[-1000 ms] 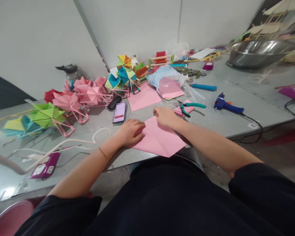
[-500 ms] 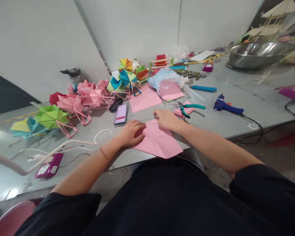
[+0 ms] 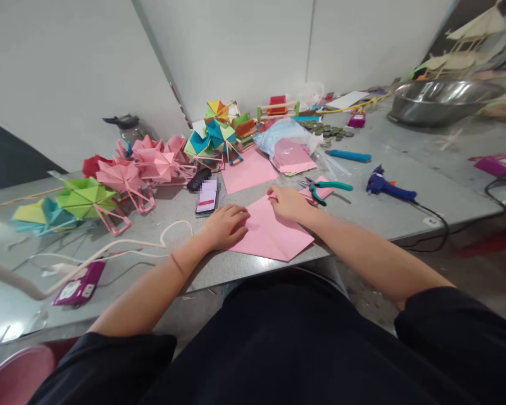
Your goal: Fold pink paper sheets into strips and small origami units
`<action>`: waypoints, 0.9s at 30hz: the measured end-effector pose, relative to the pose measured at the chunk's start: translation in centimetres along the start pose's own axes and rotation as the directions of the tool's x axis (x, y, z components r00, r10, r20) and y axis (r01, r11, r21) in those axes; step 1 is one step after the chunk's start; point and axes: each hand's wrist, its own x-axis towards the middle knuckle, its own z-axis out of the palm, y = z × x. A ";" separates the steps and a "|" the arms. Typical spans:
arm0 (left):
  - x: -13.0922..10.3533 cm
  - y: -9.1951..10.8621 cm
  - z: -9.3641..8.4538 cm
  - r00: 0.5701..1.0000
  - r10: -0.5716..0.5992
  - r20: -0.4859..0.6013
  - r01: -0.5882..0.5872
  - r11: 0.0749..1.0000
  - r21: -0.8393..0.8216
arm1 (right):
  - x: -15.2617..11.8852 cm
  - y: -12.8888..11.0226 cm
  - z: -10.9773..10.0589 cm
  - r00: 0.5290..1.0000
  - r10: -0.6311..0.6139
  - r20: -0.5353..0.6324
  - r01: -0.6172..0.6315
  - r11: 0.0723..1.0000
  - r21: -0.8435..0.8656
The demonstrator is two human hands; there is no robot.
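A creased pink paper sheet (image 3: pixel 270 233) lies at the table's front edge. My left hand (image 3: pixel 227 226) rests on its left side, fingers spread flat. At its upper right, my right hand (image 3: pixel 284 202) has its fingers curled in a pinch on the sheet's far edge, where a small bit of pink shows at the fingertips. Teal-handled pliers (image 3: pixel 320 191) lie on small pink paper pieces just beyond my right hand. A phone (image 3: pixel 207 196) stands out beyond my left hand.
Folded paper umbrellas (image 3: pixel 162 164) crowd the back left. Another pink sheet (image 3: pixel 248 169) and a plastic bag of paper (image 3: pixel 289 145) lie ahead. Rightward are a blue glue gun (image 3: pixel 390 185) with its cord and a metal bowl (image 3: pixel 442 104). A white cable (image 3: pixel 122 243) crosses the left.
The pink sheet's far edge has shifted slightly away from me with my right hand's fingers, and its crease looks flatter. My left hand stays in place.
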 end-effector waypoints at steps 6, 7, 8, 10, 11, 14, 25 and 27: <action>0.1 -0.1 0.4 1.000 0.003 -0.009 -0.003 1.000 -0.016 | -0.2 -0.3 -0.1 0.999 -0.024 0.024 0.024 1.000 -0.012; 0.1 -0.1 0.5 1.000 0.004 -0.010 -0.004 1.000 -0.013 | -0.3 -0.3 -0.1 0.999 -0.027 0.029 0.027 1.000 -0.015; 0.1 -0.1 0.5 1.000 0.004 -0.010 -0.004 1.000 -0.010 | -0.3 -0.3 -0.1 0.999 -0.031 0.036 0.032 0.999 -0.018; 0.1 0.0 0.5 1.000 0.000 -0.006 -0.001 1.000 -0.005 | -0.3 -0.2 -0.1 0.997 -0.046 0.056 0.047 0.999 -0.018; 0.1 0.0 0.4 1.000 -0.002 -0.005 0.002 1.000 -0.005 | -0.2 -0.1 -0.2 0.997 -0.053 0.065 0.054 0.998 -0.015; 0.1 -0.1 0.3 1.000 -0.009 0.001 0.009 1.000 -0.009 | -0.1 0.2 -0.3 0.997 -0.054 0.056 0.054 0.999 0.003; 0.2 0.9 -0.1 0.993 0.101 0.054 -0.100 0.995 -0.026 | 0.1 0.5 -0.8 0.996 -0.022 0.088 0.018 0.999 0.043; 0.2 1.0 0.0 0.993 0.107 0.040 -0.105 0.994 -0.037 | 0.1 0.5 -0.8 0.996 -0.026 0.090 0.023 0.999 0.036</action>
